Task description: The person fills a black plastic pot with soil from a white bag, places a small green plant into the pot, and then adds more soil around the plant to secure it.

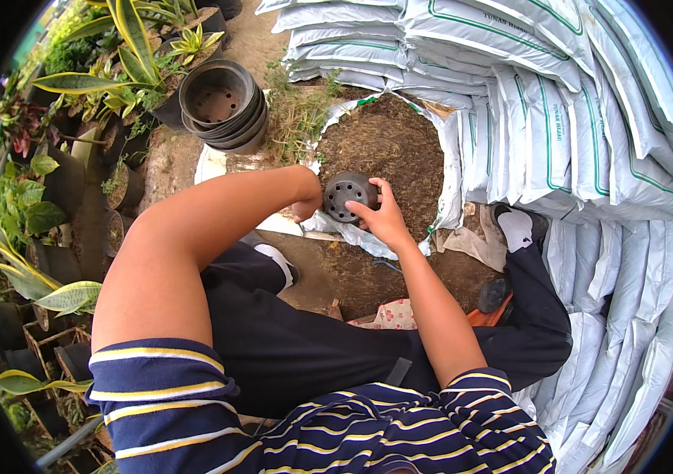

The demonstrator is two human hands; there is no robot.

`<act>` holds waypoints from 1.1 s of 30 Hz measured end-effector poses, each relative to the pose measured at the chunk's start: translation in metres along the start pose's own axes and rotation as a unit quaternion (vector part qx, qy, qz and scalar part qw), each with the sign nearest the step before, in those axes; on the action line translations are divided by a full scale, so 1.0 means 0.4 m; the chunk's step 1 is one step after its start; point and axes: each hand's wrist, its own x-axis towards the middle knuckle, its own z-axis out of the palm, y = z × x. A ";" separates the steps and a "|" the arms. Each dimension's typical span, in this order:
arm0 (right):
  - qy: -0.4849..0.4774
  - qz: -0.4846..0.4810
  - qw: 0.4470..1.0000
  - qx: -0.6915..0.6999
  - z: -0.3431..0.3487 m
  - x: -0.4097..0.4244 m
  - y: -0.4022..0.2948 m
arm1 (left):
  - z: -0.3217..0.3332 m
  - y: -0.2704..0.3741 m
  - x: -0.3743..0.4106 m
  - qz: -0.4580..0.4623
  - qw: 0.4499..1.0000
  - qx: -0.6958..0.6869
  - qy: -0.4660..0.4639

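Observation:
A small black plastic plant pot (343,191) is tipped so that its base, with several round drain holes, faces me. My right hand (386,217) grips its right side, the thumb across the base and the fingers around the wall. Close by the pot's left side is my left hand (308,198), bent downward at the wrist. Its fingers are mostly hidden, so whether it holds anything is unclear. Both hands are at the near-left rim of an open white sack (450,178), rolled down around dark brown, fibrous soil (392,136).
A stack of black plastic pots (226,127) stands left of the sack, beside uprooted weeds (295,121). Potted snake plants (135,65) line the left. White filled sacks (555,130) are piled behind and right. An orange object (490,311) and floral cloth (392,314) lie by my legs.

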 end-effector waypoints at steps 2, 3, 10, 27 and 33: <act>-0.016 0.028 0.999 0.038 -0.009 0.000 -0.032 | 0.009 -0.008 0.005 0.001 1.000 -0.001 0.004; -0.010 0.040 0.998 0.056 -0.018 0.003 -0.034 | 0.000 -0.004 -0.016 0.008 1.000 0.005 0.012; -0.034 0.051 0.995 0.072 -0.011 -0.017 -0.020 | -0.012 0.019 -0.079 0.036 0.999 0.009 0.032; -0.002 -0.167 0.959 -0.228 -0.040 -0.031 -0.044 | 0.001 0.014 0.029 -0.013 1.000 0.001 -0.025; -0.014 -0.149 0.954 -0.261 -0.063 -0.044 -0.063 | 0.038 -0.009 0.052 -0.013 0.999 -0.046 0.019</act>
